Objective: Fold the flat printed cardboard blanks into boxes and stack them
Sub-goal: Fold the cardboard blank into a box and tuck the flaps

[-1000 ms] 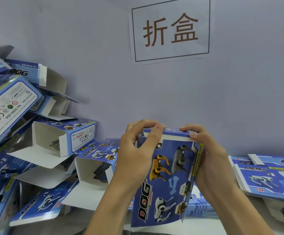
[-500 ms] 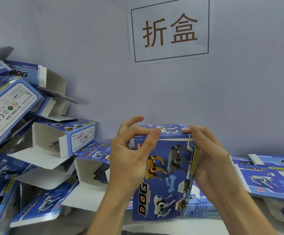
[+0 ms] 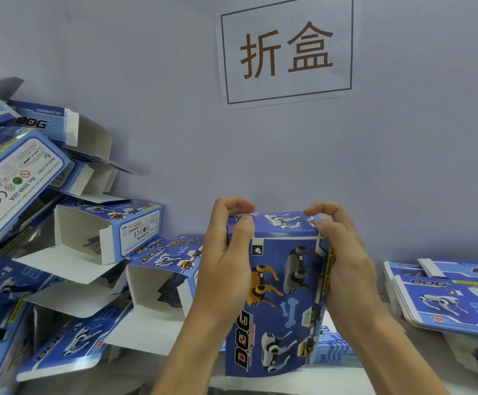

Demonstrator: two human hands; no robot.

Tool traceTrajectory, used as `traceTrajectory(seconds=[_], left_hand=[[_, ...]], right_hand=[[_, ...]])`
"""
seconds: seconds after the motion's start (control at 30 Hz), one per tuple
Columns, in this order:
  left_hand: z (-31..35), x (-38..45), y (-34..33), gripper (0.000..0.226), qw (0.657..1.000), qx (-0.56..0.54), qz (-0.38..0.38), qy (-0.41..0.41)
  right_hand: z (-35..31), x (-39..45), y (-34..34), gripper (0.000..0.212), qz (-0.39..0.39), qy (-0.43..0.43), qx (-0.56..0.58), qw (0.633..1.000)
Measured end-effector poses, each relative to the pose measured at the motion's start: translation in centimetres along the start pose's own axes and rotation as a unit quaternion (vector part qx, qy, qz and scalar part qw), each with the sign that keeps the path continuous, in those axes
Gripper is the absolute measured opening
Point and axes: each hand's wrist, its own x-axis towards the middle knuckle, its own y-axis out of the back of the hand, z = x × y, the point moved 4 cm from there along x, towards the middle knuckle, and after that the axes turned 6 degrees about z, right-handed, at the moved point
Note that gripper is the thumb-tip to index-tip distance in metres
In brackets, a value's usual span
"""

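Note:
I hold a blue printed box (image 3: 282, 295) upright in the middle, its front showing toy dogs and the word DOG. My left hand (image 3: 226, 260) grips its upper left corner, thumb on the front, fingers curled over the top. My right hand (image 3: 343, 260) grips the upper right edge with its fingertips on the closed top flap. A pile of folded boxes (image 3: 61, 252) with open ends leans against the wall at the left. Flat blanks (image 3: 448, 295) lie stacked at the right.
A white sign (image 3: 286, 49) with two brown characters hangs on the grey wall above. More flat blanks (image 3: 334, 352) lie on the white table behind the held box. The left pile reaches high and crowds that side.
The top flap has come down flat over the box's upper end. Both hands have shifted their fingers onto the top, and the box has tipped so its top face shows.

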Motion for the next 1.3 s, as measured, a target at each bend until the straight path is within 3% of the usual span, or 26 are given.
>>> traceTrajectory(seconds=[0.17, 0.27, 0.33, 0.4, 0.53, 0.73, 0.9, 1.0, 1.1, 1.2, 1.3], left_hand=[[-0.3, 0.3, 1.0, 0.016, 1.0, -0.002, -0.004, 0.021], [-0.2, 0.4, 0.9, 0.012, 0.999, -0.03, -0.013, 0.039], [0.0, 0.4, 0.9, 0.013, 0.998, -0.037, -0.028, 0.044], [-0.1, 0.4, 0.9, 0.021, 0.999, -0.016, -0.039, 0.029], [0.3, 0.3, 0.8, 0.028, 1.0, 0.001, -0.03, -0.003], [-0.1, 0.5, 1.5, 0.022, 0.999, -0.013, -0.029, 0.01], [-0.2, 0.9, 1.9, 0.041, 0.997, 0.043, -0.058, 0.008], [-0.7, 1.2, 2.6, 0.055, 0.998, 0.06, 0.008, 0.008], [-1.2, 1.5, 3.6, 0.081, 0.989, -0.012, 0.143, 0.028], [-1.7, 1.5, 4.6, 0.092, 0.967, -0.033, 0.245, 0.06], [-2.0, 1.1, 5.2, 0.074, 0.941, -0.076, 0.325, 0.059]], right_hand=[[0.4, -0.4, -0.7, 0.015, -0.024, 0.009, -0.026, 0.999], [0.2, -0.4, -0.5, 0.012, -0.03, 0.007, 0.006, 1.0], [-0.2, -0.4, 0.0, 0.02, -0.032, -0.002, 0.023, 0.999], [-0.5, -0.3, 0.6, 0.029, -0.015, 0.003, 0.005, 1.0], [-0.6, -0.2, 0.9, 0.021, 0.028, 0.026, -0.036, 0.999], [-0.4, -0.2, 0.5, 0.022, 0.041, 0.026, -0.046, 0.998], [-1.0, -0.5, 0.0, 0.019, 0.069, 0.08, -0.09, 0.99], [-1.2, -0.7, -0.1, 0.027, 0.138, 0.147, -0.202, 0.958], [-1.9, -1.1, -0.4, 0.008, 0.187, 0.211, -0.245, 0.928], [-2.4, -1.0, -1.5, 0.022, 0.065, 0.163, -0.183, 0.967], [-1.9, -1.4, -3.0, 0.026, -0.09, 0.084, -0.262, 0.957]])
